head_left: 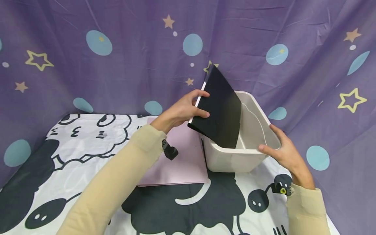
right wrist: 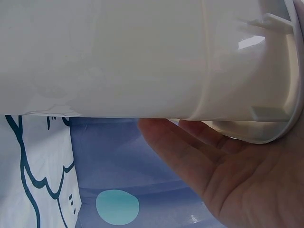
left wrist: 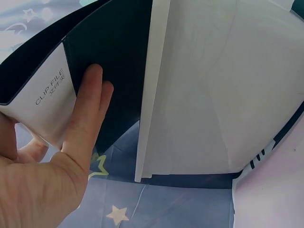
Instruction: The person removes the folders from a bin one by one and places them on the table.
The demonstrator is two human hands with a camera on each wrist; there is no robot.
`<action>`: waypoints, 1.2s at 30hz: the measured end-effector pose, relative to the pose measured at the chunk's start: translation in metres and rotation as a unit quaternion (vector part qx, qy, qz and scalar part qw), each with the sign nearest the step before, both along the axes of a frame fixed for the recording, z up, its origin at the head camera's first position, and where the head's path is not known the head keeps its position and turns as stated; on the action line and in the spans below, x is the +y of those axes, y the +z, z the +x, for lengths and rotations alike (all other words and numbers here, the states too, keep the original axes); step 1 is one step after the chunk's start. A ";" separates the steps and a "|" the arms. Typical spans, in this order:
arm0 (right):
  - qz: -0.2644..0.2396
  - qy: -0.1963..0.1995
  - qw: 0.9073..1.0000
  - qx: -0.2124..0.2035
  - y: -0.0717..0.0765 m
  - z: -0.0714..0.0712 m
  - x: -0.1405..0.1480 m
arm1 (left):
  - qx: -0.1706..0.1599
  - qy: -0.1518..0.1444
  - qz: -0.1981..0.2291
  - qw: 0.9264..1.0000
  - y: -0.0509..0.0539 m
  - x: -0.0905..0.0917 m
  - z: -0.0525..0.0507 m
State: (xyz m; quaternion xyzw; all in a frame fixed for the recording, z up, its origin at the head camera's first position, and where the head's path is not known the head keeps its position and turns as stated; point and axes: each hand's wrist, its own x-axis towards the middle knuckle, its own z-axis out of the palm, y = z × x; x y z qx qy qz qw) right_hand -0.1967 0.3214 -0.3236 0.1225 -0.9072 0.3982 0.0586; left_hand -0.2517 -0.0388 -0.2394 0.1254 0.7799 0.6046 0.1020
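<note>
My left hand point(head_left: 183, 109) grips a black clip file point(head_left: 224, 111) by its white-edged spine, thumb on one side and fingers on the other. The file leans at a slant, its lower part inside a white plastic bin point(head_left: 232, 163) and its upper corner above the rim. In the left wrist view, a white label point(left wrist: 50, 92) on the spine reads "CLIP FILE". At the bin's right side, my right hand point(head_left: 285, 153) holds the rim, thumb over the edge and fingers along the outer wall. The right wrist view shows those fingers against the bin's wall point(right wrist: 118, 61).
A flat pink folder point(head_left: 179, 163) lies on the cloth left of the bin, close against it. Black and white cartoon cloth point(head_left: 85, 137) covers the table. Behind hangs a purple curtain point(head_left: 141, 58) with stars and blue spots.
</note>
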 end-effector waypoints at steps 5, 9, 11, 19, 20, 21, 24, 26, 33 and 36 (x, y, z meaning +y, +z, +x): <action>-0.001 -0.002 1.000 0.001 -0.001 -0.001 0.001 | -0.001 0.001 0.020 1.000 -0.001 -0.002 0.002; -0.001 -0.003 1.000 0.003 -0.001 -0.001 0.003 | 0.003 0.001 0.036 0.999 -0.002 -0.002 0.002; 0.000 -0.003 1.000 0.001 -0.002 -0.002 0.003 | 0.006 0.002 0.036 0.999 -0.002 -0.003 0.002; -0.001 -0.002 1.000 0.007 -0.002 -0.002 0.003 | -0.008 0.001 0.064 0.998 -0.003 -0.006 0.004; -0.001 -0.001 1.000 0.007 -0.002 -0.002 0.003 | -0.010 0.000 0.070 0.997 -0.003 -0.006 0.004; 0.000 -0.001 1.000 0.007 -0.002 -0.002 0.003 | -0.012 -0.002 0.078 0.997 -0.003 -0.007 0.004; 0.000 -0.001 1.000 0.006 -0.002 -0.003 0.003 | -0.017 -0.005 0.098 0.995 -0.003 -0.008 0.006; 0.001 0.000 1.000 0.005 -0.002 -0.003 0.003 | -0.021 -0.006 0.113 0.993 -0.003 -0.009 0.007; 0.000 0.000 1.000 0.002 -0.001 -0.003 0.002 | -0.024 0.001 0.130 0.991 -0.002 -0.014 0.009; 0.002 -0.003 1.000 -0.001 0.000 -0.002 0.001 | -0.020 0.001 0.132 0.991 -0.003 -0.016 0.010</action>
